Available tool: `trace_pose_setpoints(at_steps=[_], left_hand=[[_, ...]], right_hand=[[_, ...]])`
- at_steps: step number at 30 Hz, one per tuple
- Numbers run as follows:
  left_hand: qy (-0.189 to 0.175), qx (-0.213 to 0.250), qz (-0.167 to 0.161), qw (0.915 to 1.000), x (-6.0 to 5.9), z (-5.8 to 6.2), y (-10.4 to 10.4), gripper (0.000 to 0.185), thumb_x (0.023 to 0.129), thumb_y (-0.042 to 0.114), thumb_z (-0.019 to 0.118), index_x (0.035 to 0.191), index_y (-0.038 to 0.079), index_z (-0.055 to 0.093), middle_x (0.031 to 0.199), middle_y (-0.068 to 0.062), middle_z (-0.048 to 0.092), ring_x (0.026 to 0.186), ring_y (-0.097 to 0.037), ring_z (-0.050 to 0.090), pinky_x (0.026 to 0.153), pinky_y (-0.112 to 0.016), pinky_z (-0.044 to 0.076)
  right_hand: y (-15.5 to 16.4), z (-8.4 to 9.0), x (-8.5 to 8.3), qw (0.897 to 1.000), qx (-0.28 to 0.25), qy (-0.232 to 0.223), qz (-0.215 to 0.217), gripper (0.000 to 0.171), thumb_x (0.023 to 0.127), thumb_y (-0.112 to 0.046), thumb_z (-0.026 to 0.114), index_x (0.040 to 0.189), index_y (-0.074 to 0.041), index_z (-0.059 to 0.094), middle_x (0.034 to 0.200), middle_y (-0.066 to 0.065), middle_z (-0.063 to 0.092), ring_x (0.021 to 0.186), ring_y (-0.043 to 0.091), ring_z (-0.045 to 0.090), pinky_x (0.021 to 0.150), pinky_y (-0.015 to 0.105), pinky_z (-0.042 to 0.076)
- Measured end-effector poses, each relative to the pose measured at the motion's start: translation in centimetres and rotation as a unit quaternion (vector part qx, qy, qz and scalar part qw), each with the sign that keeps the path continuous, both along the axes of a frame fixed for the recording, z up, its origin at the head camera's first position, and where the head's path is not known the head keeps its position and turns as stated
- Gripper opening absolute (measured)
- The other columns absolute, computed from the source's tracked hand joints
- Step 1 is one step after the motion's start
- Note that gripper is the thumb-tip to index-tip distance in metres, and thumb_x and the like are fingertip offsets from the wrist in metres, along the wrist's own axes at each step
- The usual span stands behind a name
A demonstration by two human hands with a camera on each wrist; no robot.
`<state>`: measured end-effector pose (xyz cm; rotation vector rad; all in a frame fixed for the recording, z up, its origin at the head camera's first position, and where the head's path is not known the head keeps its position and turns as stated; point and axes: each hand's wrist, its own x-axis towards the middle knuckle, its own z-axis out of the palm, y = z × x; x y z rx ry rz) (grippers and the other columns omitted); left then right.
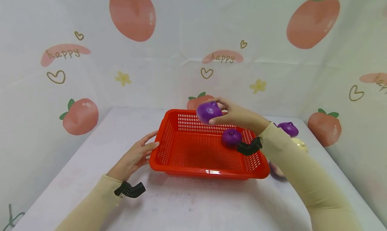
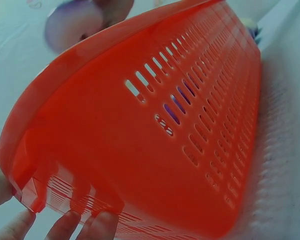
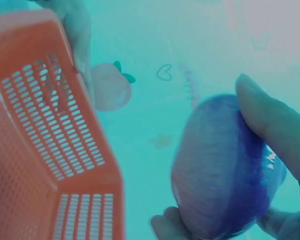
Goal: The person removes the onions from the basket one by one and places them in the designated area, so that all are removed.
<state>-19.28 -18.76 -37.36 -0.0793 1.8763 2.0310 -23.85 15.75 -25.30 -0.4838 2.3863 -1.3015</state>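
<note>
A purple onion (image 1: 208,112) is pinched between the thumb and fingers of my right hand (image 1: 229,114), raised over the back part of a red plastic basket (image 1: 211,173). The right wrist view shows this onion (image 3: 220,170) close up, beside the basket's slotted wall (image 3: 65,125). On the left, my left hand (image 1: 137,157) grips the basket's short side, thumb on the rim and fingers against the outside. Its fingertips (image 2: 102,226) show below the basket's rim in the left wrist view. Inside the basket, near its right end, lies a second purple onion (image 1: 231,137).
Right of the basket, partly hidden by my right sleeve, are another purple onion (image 1: 288,128), a pale yellow round thing (image 1: 300,144) and a pinkish one (image 1: 276,170). A white cloth printed with fruit (image 1: 169,70) hangs behind the white table (image 1: 187,204).
</note>
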Motion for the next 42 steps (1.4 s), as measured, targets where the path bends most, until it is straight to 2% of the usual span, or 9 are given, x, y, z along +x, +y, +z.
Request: trace_pose_setpoints(at_steps=[4,10,13,17,20,23,28,34,42], left_hand=[[-0.002,0.002,0.002,1.0,0.0,-0.1,0.0,0.069,0.094,0.029,0.063,0.153,0.027,0.028,0.13,-0.004,0.055,0.1,-0.015,0.065,0.085,-0.039,0.057],[-0.004,0.003,0.001,1.0,-0.1,-0.1,0.0,0.07,0.094,0.029,0.064,0.153,0.027,0.027,0.122,0.001,0.059,0.097,-0.014,0.066,0.084,-0.039,0.058],[-0.005,0.0,0.002,1.0,-0.1,0.0,-0.1,0.07,0.094,0.029,0.063,0.153,0.027,0.027,0.123,0.0,0.059,0.097,-0.013,0.066,0.084,-0.039,0.058],[-0.004,-0.008,-0.003,1.0,0.0,0.1,0.0,0.069,0.095,0.03,0.062,0.153,0.028,0.026,0.132,-0.005,0.053,0.1,-0.015,0.064,0.084,-0.038,0.058],[-0.003,-0.014,-0.007,0.9999,0.0,0.1,0.0,0.069,0.095,0.031,0.062,0.153,0.028,0.025,0.135,-0.006,0.049,0.101,-0.015,0.063,0.085,-0.037,0.057],[-0.003,-0.01,-0.006,0.9999,-0.1,0.1,0.0,0.069,0.095,0.031,0.062,0.153,0.028,0.026,0.132,-0.004,0.052,0.1,-0.015,0.063,0.084,-0.036,0.058],[-0.006,-0.002,0.002,1.0,-0.2,0.1,-0.1,0.07,0.094,0.03,0.063,0.154,0.028,0.026,0.122,0.002,0.059,0.098,-0.012,0.065,0.085,-0.037,0.058],[-0.008,-0.001,0.006,0.9999,-0.1,0.1,-0.2,0.07,0.094,0.029,0.064,0.153,0.027,0.026,0.116,0.004,0.061,0.095,-0.012,0.066,0.083,-0.037,0.058],[-0.003,0.001,-0.002,1.0,-0.1,0.1,0.0,0.07,0.094,0.03,0.063,0.153,0.028,0.026,0.124,0.0,0.058,0.099,-0.013,0.065,0.086,-0.038,0.057]], right_hand=[[3.1,0.2,2.4,1.0,-0.012,0.013,-0.02,0.07,0.08,-0.031,0.079,0.138,-0.032,0.039,0.135,0.014,0.043,0.12,0.035,0.053,0.096,0.052,0.049],[8.1,0.0,6.8,0.997,-0.008,0.023,-0.08,0.075,0.085,-0.034,0.074,0.145,-0.034,0.03,0.149,0.012,0.033,0.135,0.04,0.037,0.1,0.059,0.044],[10.6,-0.7,8.7,0.993,-0.01,0.051,-0.11,0.075,0.088,-0.029,0.071,0.148,-0.035,0.026,0.15,0.011,0.033,0.132,0.036,0.041,0.095,0.044,0.052],[14.3,-2.8,10.6,0.984,-0.013,0.103,-0.147,0.076,0.089,-0.018,0.07,0.15,-0.036,0.027,0.145,-0.001,0.035,0.118,0.006,0.051,0.084,0.019,0.053],[16.9,-4.7,11.7,0.976,-0.046,0.143,-0.159,0.078,0.088,-0.002,0.068,0.151,-0.029,0.03,0.14,-0.01,0.037,0.108,-0.008,0.051,0.081,0.011,0.05],[19.1,-6.5,12.8,0.97,-0.091,0.156,-0.163,0.078,0.086,0.009,0.063,0.15,-0.023,0.032,0.136,-0.015,0.038,0.108,-0.01,0.052,0.08,0.009,0.049],[21.5,-8.9,14.8,0.969,-0.081,0.14,-0.187,0.078,0.088,0.01,0.06,0.151,-0.026,0.029,0.134,-0.02,0.037,0.105,-0.012,0.052,0.074,0.011,0.05],[22.4,-11.5,17.0,0.968,-0.082,0.117,-0.205,0.08,0.086,0.011,0.061,0.151,-0.025,0.03,0.131,-0.024,0.041,0.103,-0.013,0.055,0.072,0.015,0.054],[22.9,-14.7,18.9,0.976,0.017,0.058,-0.212,0.077,0.09,-0.003,0.064,0.147,-0.038,0.024,0.125,-0.035,0.025,0.099,-0.02,0.046,0.072,0.017,0.052]])
